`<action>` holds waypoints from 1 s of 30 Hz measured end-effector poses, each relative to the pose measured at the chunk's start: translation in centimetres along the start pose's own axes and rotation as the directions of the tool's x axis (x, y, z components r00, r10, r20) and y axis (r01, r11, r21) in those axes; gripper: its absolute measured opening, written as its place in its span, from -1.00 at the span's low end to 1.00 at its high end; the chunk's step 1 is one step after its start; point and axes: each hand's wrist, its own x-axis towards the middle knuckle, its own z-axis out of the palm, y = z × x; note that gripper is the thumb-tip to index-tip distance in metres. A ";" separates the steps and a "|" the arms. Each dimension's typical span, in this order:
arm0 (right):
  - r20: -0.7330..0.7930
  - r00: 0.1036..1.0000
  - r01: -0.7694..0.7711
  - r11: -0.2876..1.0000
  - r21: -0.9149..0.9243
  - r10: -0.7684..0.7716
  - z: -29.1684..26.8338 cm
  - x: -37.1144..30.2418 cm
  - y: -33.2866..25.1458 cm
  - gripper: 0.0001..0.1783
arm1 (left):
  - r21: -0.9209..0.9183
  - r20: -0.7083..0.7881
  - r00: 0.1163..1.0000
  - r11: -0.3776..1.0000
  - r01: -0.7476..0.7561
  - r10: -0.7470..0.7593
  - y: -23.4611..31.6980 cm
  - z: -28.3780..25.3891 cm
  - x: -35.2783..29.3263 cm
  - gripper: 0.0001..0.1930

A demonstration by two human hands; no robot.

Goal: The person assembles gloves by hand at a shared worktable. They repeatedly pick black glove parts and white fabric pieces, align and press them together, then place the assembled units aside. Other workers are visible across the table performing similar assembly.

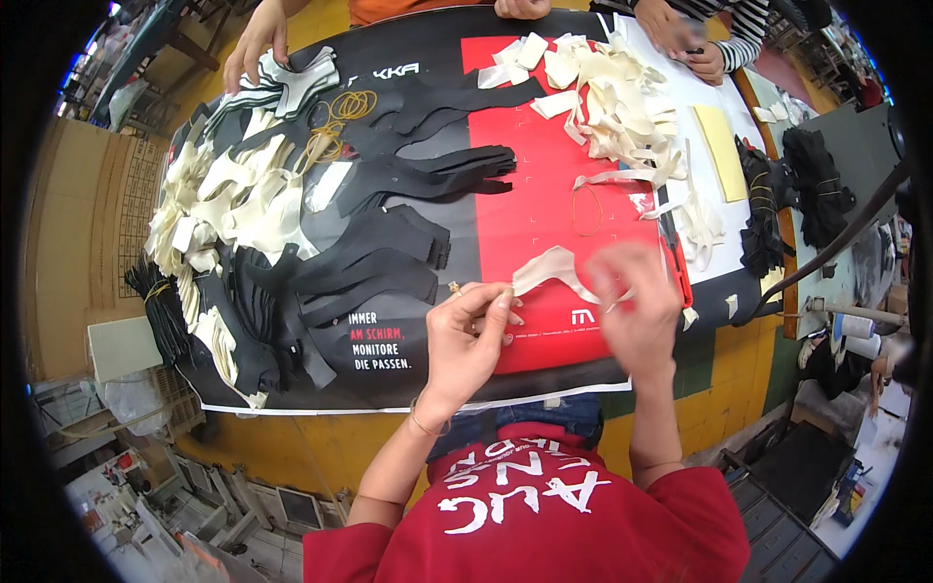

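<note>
Cream fabric strip (549, 270) held over the red panel (515, 219)

The strip spans the near part of the panel, its wide middle arching upward. At its left end, the left hand (469, 335) pinches it between thumb and forefinger. The right hand (637, 306), over the panel's near right corner, is blurred; its fingers curl by the strip's other end, but whether they grip it I cannot tell. A rubber band (586, 212) lies on the panel, beyond the strip. Cream pieces (622, 112) heap across the panel's far right corner. Left of the panel lie black fabric pieces (428, 173); right of it, a yellow pad (717, 151).
</note>
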 end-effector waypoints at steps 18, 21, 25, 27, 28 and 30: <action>0.118 0.986 -0.152 0.929 0.337 0.119 2.2 -3.2 -3.4 -0.81 | 0.266 0.108 0.987 0.953 -0.146 0.121 0.7 0.6 -0.3 -0.87; 0.142 0.984 -0.151 0.927 0.343 0.108 2.0 -3.0 -3.2 -0.81 | 0.224 0.091 0.991 0.968 -0.116 0.098 0.8 1.0 -0.2 -0.86; 0.164 0.982 -0.140 0.942 0.306 0.093 1.8 -2.8 -3.2 -0.81 | 0.180 0.076 0.995 0.981 -0.074 0.061 0.8 1.1 -0.3 -0.86; 0.180 0.979 -0.143 0.946 0.292 0.093 1.8 -2.8 -3.2 -0.82 | 0.195 0.085 0.994 0.977 -0.085 0.069 0.8 0.9 -0.3 -0.86; 0.189 0.977 -0.155 0.945 0.287 0.103 1.8 -2.7 -3.2 -0.82 | 0.207 0.095 0.992 0.973 -0.101 0.083 0.8 0.8 -0.2 -0.86; 0.195 0.974 -0.168 0.945 0.281 0.115 1.8 -2.7 -3.2 -0.84 | 0.232 0.110 0.989 0.965 -0.125 0.102 0.7 0.6 -0.3 -0.86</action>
